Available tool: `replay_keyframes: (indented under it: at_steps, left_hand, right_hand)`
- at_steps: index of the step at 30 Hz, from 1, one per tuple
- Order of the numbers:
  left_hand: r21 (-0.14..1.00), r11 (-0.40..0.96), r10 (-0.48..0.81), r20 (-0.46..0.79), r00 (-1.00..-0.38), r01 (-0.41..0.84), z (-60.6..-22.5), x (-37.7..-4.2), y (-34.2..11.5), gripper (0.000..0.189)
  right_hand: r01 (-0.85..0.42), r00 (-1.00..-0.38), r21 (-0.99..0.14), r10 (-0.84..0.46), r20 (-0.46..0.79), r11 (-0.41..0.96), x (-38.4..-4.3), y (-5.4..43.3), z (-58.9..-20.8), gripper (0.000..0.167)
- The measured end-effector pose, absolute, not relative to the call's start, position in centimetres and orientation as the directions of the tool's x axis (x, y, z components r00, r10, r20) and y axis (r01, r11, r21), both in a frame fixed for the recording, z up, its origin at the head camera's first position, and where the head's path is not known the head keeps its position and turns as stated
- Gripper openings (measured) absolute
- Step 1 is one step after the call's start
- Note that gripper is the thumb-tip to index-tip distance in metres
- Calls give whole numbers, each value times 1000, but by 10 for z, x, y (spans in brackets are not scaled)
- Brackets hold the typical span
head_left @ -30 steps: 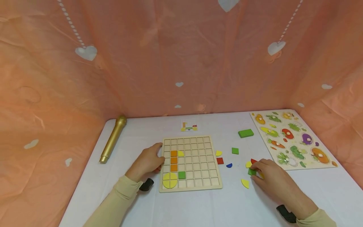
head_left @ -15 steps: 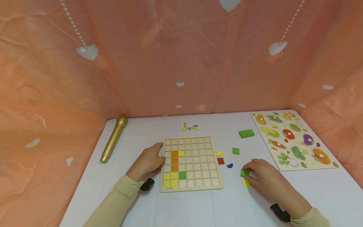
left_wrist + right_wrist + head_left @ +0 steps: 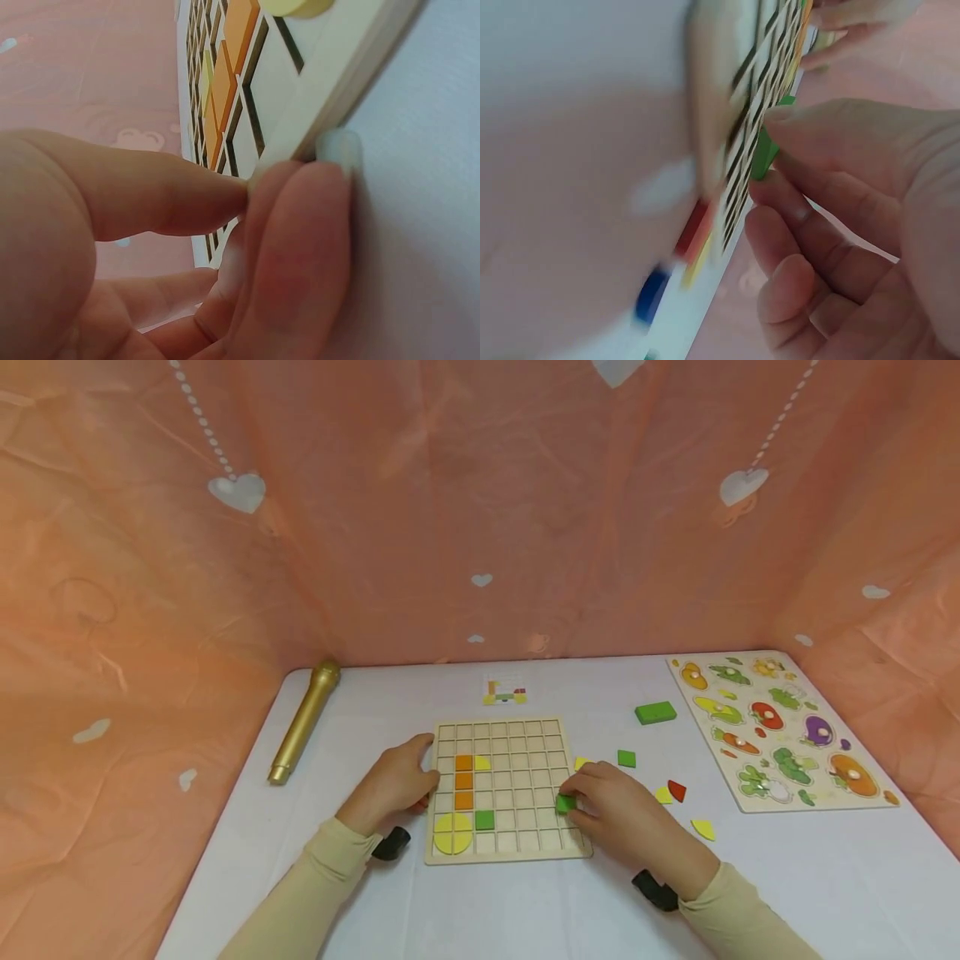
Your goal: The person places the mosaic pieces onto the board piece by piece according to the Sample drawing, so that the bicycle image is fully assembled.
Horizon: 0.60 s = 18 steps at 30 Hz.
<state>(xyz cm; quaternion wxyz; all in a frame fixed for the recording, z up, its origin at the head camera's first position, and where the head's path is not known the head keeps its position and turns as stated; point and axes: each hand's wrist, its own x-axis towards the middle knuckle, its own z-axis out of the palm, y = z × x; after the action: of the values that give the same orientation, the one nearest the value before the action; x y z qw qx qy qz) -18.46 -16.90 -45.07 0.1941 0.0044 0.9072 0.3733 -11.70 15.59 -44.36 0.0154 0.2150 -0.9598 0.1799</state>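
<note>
My right hand [image 3: 626, 814] pinches a green square tile [image 3: 564, 804] between thumb and fingers, over the right side of the wooden grid board [image 3: 507, 860]. In the right wrist view the tile [image 3: 765, 152] is tilted close above the cells. My left hand [image 3: 390, 785] holds the board's left edge, thumb against the rim in the left wrist view. On the board's left part sit a column of orange squares [image 3: 464, 781], a yellow quarter-circle [image 3: 482, 763], a yellow circle of quarter pieces [image 3: 452, 833] and a green square [image 3: 484, 820].
Right of the board lie a green square [image 3: 626, 758], a red piece [image 3: 677, 790] and yellow pieces [image 3: 702, 829]. A blue piece [image 3: 652, 295] shows by the board's edge. Farther off are a pattern card [image 3: 505, 689], green block [image 3: 656, 712], vegetable puzzle [image 3: 780, 735] and gold microphone [image 3: 305, 722].
My right hand has picked the green square tile from the loose pieces and carried it left to the board, uncovering red and yellow pieces. The left hand stays at the board's edge.
</note>
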Motion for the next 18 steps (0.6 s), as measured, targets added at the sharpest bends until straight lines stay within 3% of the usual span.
replay_keyframes:
  at_steps: [10, 18]
  left_hand:
    - [673, 726, 145, -351, -925, -142, -450, -185, -170, 74]
    - [678, 719, 142, -358, -923, -153, -451, -184, -168, 74]
  right_hand:
    - [-555, -827, -358, -543, 143, 751, -127, 109, -451, 16]
    - [-544, -829, -375, -550, 102, 750, -128, 96, -454, 17]
